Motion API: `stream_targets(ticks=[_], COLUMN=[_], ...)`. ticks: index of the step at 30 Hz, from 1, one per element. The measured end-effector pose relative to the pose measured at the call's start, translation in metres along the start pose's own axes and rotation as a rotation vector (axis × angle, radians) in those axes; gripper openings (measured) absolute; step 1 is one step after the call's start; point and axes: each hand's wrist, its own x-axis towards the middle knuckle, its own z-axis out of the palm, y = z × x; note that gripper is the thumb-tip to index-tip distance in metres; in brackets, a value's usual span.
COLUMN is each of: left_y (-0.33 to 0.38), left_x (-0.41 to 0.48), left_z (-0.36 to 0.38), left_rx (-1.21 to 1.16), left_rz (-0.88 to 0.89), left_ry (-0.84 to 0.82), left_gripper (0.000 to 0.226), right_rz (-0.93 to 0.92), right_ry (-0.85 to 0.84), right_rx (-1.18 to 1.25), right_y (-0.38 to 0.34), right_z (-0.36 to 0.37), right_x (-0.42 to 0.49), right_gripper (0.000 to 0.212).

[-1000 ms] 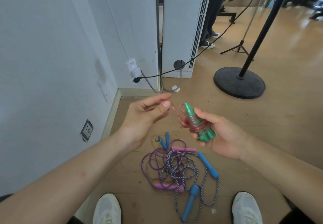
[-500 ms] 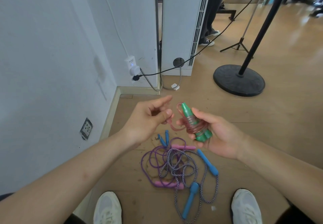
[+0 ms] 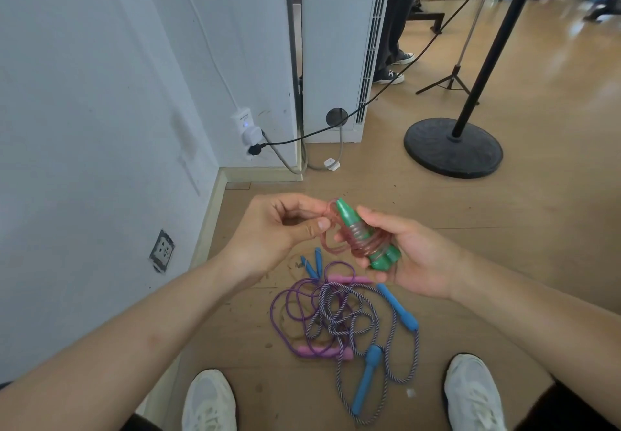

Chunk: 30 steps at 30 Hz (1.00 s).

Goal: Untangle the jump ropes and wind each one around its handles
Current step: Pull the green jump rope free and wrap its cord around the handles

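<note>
My right hand point(image 3: 413, 255) grips a pair of green handles point(image 3: 366, 237) with a clear pink rope point(image 3: 364, 241) coiled round them. Just to their left, my left hand point(image 3: 279, 229) pinches the loose end loop of that pink rope between thumb and fingers. On the wooden floor below lies a tangle: a purple rope point(image 3: 292, 303) with pink handles point(image 3: 322, 351), and a striped blue-white rope point(image 3: 339, 319) with blue handles point(image 3: 366, 380). Two thin blue tips point(image 3: 312, 264) poke out at the top of the heap.
My two white shoes point(image 3: 210, 400) flank the tangle. A white wall with sockets point(image 3: 161, 250) runs along the left. A black round stand base point(image 3: 453, 148) sits at the right back, with cables point(image 3: 302, 136), a tripod and another person's legs beyond.
My left hand has moved closer to the green handles, bringing the pink rope's loose end in against them. The right hand has stayed about where it was.
</note>
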Motion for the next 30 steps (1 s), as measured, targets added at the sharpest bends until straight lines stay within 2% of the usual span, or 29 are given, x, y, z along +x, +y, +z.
stream_targets(ticks=[3, 8, 11, 14, 17, 19, 22, 27, 30], left_y=[0.001, 0.002, 0.000, 0.002, 0.007, 0.011, 0.014, 0.017, 0.017], left_x=[-0.001, -0.003, -0.003, -0.004, -0.005, -0.005, -0.006, -0.008, -0.008], left_z=[0.003, 0.007, 0.008, 0.007, 0.006, 0.005, 0.002, -0.004, -0.005], left_rx=[-0.037, -0.100, -0.114, -0.037, -0.016, -0.033, -0.034, 0.000, -0.055], left_rz=[-0.018, -0.013, 0.015, 0.092, 0.148, 0.147, 0.128, 0.113, 0.077], left_ry=[-0.018, 0.005, 0.046, -0.027, -0.095, -0.108, -0.132, -0.158, -0.158], left_gripper=[0.020, 0.019, 0.025, 0.031, 0.027, 0.024, 0.020, 0.019, 0.021], right_rz=[0.003, 0.022, 0.044, 0.054, 0.040, -0.003, -0.124, -0.341, -0.429], right_ry=[-0.002, -0.008, -0.029, -0.048, -0.061, -0.091, -0.129, -0.036, 0.008], right_rx=[-0.010, 0.001, -0.009, -0.012, -0.032, -0.103, -0.243, -0.511, -0.570], right_y=[0.002, 0.002, 0.002, 0.000, -0.005, -0.007, -0.007, -0.009, -0.008], right_z=[-0.003, -0.002, -0.004, -0.006, -0.008, -0.009, -0.011, -0.012, -0.015], right_x=[0.002, 0.002, 0.002, 0.001, -0.002, -0.004, -0.004, -0.004, -0.003], right_gripper=[0.054, 0.042, 0.043, 0.041, 0.033, 0.026, 0.030, 0.028, 0.029])
